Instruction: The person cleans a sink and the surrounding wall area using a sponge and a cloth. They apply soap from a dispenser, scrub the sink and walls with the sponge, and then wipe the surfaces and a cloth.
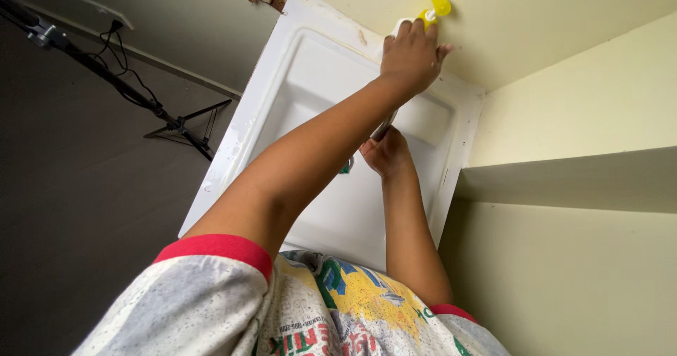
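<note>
Head view, left hand (411, 54): clasped around the spray bottle (427, 14), at the far edge of the white panel (296, 67).
Head view, right hand (384, 151): closed on a thin tool; kind unclear.
Risk: wet droplets on the panel may let the tool slip.
Risk: bottle may tip off the edge.

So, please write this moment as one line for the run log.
left hand: grips yellow-and-white spray bottle | right hand: on white panel, fingers closed | tripod: left

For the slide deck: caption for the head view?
Left hand grips a yellow-and-white plastic spray bottle over a white moulded panel; right hand below it.
</note>
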